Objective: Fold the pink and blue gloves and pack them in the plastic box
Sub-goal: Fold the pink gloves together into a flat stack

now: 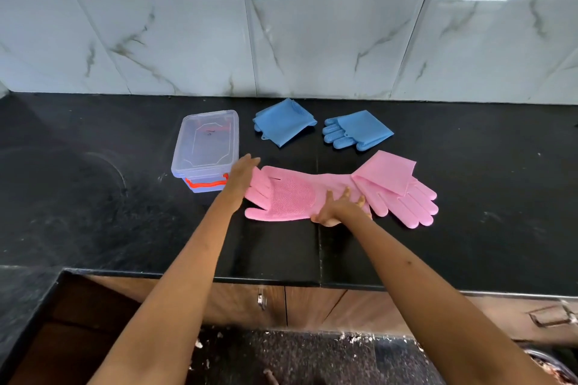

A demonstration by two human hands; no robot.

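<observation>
Bright even light, glare on wall tiles (312, 40), edges bowed

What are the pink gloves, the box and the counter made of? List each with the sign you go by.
Pink flat glove: likely silicone or soft rubber, matte; moulded bristle nubs on the palm, limp drape.
Folded pink glove: same look, holding a soft crease.
Plastic box: clear glossy hard plastic; see-through lid, red handle.
Counter: probably polished dark stone; speckled and faintly reflective.

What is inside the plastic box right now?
Plastic box: its clear lid is on and no glove shows through it. The base's inside is unclear.
</observation>
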